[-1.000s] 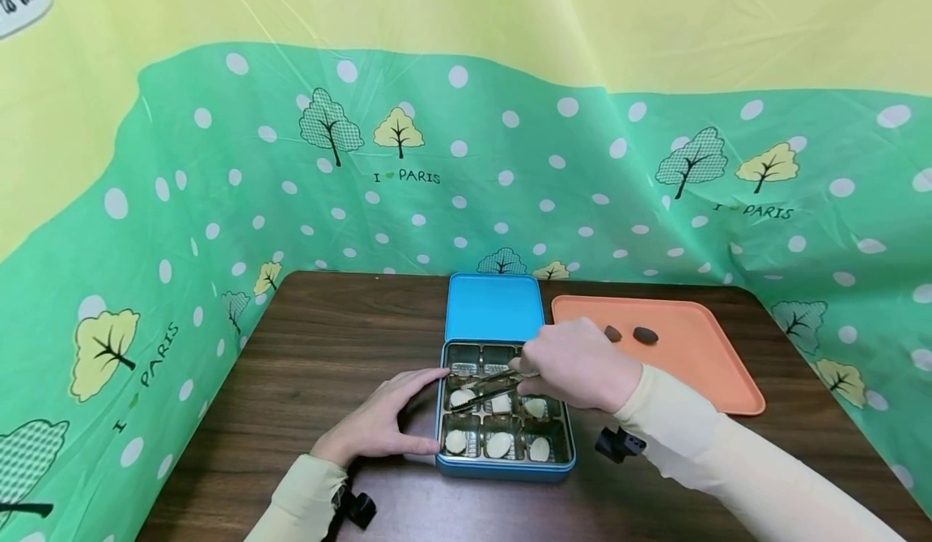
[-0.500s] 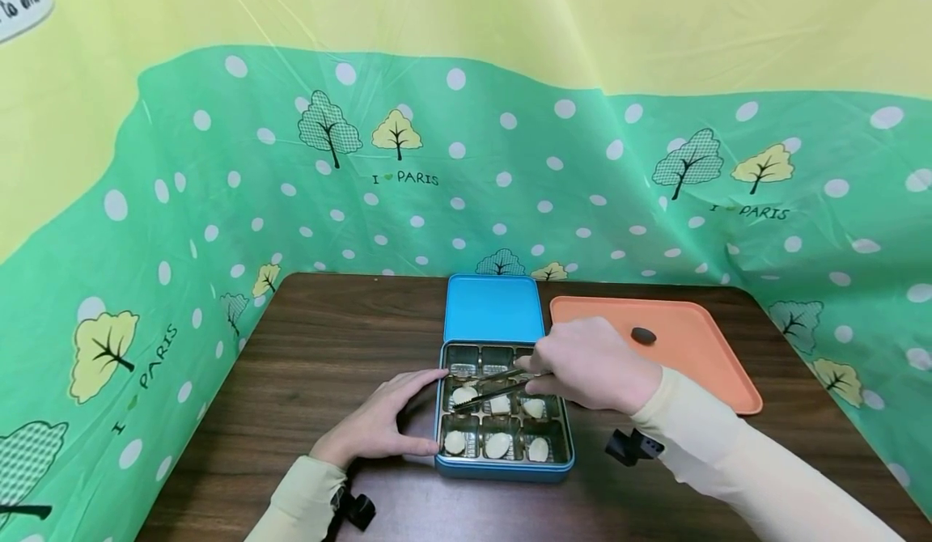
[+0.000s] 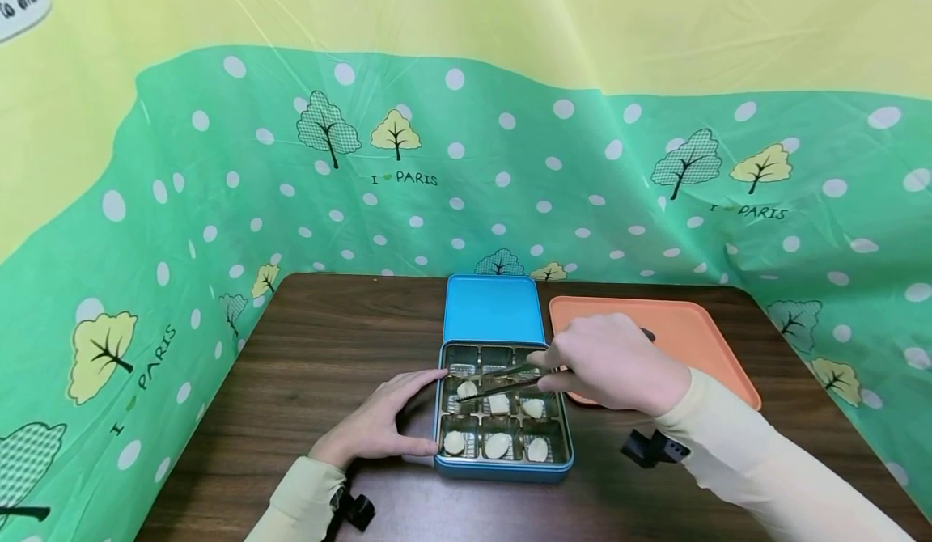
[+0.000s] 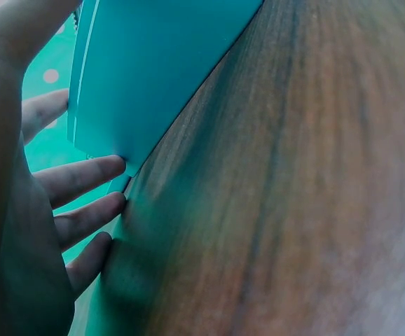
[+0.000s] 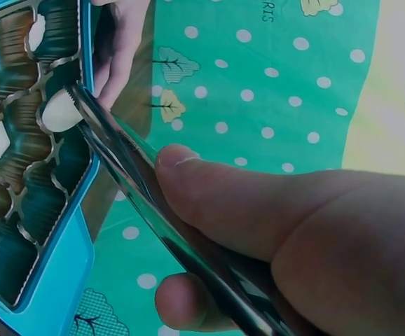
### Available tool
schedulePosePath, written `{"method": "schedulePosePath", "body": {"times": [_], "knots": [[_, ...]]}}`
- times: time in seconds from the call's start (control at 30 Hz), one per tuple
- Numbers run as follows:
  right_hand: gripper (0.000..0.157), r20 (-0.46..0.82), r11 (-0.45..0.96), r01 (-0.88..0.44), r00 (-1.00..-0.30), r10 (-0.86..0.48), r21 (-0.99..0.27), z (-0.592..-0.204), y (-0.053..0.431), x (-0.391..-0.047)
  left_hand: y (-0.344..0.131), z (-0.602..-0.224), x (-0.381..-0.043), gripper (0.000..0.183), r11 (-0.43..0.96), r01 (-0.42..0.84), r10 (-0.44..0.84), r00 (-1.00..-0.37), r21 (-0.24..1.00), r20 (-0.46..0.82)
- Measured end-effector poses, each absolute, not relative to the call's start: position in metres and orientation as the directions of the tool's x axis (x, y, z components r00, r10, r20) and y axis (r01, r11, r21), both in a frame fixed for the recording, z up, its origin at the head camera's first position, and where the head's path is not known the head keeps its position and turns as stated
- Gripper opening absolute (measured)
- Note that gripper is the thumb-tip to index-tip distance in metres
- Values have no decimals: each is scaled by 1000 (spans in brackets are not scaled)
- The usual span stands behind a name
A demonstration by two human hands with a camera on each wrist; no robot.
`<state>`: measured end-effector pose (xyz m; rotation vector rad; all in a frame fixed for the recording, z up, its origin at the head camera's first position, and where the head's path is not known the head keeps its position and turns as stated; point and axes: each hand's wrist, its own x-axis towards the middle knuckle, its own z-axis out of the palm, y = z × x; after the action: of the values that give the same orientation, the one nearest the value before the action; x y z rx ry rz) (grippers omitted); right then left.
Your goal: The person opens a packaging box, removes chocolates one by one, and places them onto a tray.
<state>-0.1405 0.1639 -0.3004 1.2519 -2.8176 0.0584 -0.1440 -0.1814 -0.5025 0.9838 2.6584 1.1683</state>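
Observation:
My right hand (image 3: 612, 364) grips dark metal tongs (image 5: 166, 225), thumb on one side and fingertips on the other. Their serrated tips reach a white, pebble-like piece (image 5: 61, 112) in the middle-left compartment of a blue tin box (image 3: 502, 471); the tips lie right at its edge, and I cannot tell if they pinch it. Other white pieces (image 3: 498, 445) sit singly in the middle and front compartments. The back row shows no piece in its left and middle cells. My left hand (image 3: 382, 417) rests against the box's left side, thumb and fingers spread and extended.
The blue lid (image 3: 492, 307) is folded back behind the box. To the right lies an orange tray (image 3: 717, 376) with a dark stone-like piece (image 3: 648, 334), partly behind my right hand. The wooden table (image 3: 349, 315) ends at a patterned cloth (image 3: 408, 226).
My right hand has moved to the right, covering more of the tray's dark pieces. The tong tips and the white piece by them have shifted slightly toward the back. My left hand stays put.

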Motion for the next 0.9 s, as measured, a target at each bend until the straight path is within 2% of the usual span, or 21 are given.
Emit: {"method": "schedulePosePath", "body": {"times": [0.47, 0.7, 0.9], "knots": [[35, 40, 697, -717, -697, -716, -21, -295, 168, -138, -180, -503, -144, 102, 508, 532, 583, -791, 678, 184], [24, 95, 681, -732, -680, -727, -28, -293, 173, -136, -180, -503, -143, 100, 510, 535, 582, -791, 674, 187], [28, 125, 684, -730, -677, -725, 13, -287, 181, -137, -181, -502, -143, 101, 509, 517, 576, -798, 688, 174]]}}
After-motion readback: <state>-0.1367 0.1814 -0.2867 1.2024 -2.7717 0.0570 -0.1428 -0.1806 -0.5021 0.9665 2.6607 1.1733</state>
